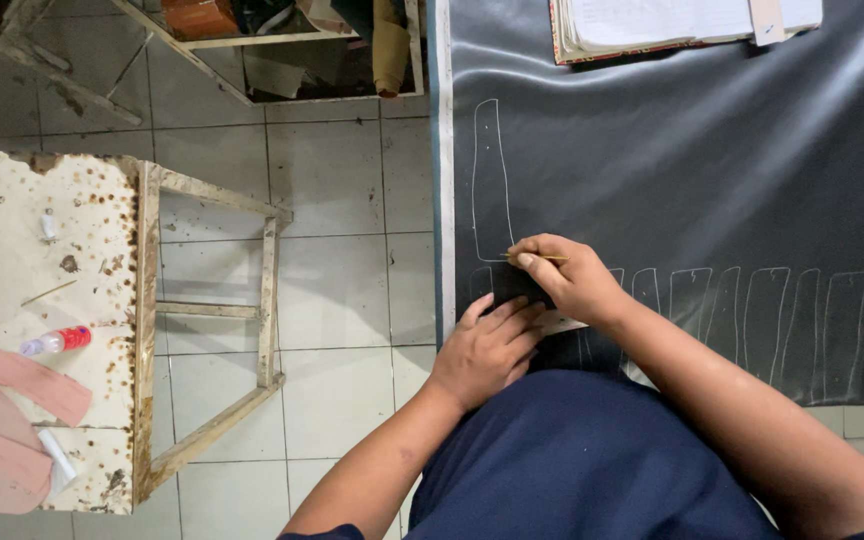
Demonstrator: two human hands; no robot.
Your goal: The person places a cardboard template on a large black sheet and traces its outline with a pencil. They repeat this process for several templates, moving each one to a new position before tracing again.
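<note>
A large sheet of dark leather-like material (672, 170) covers the worktable in front of me, with white outlines of narrow strips traced along its near edge and one tall outline at the left. My right hand (567, 280) pinches a thin yellow marking stick (542, 259) with its tip on the sheet at the foot of the tall outline. My left hand (487, 350) lies flat, fingers spread, pressing a pale template strip (562, 322) onto the sheet just below the right hand. The strip is mostly hidden under both hands.
An open book or ledger (672, 25) lies at the sheet's far edge. To the left stands a stained white wooden bench (102, 250) holding a small bottle with a red cap (57, 341) and pink pieces (2, 410). A tiled floor (332, 200) separates bench and table.
</note>
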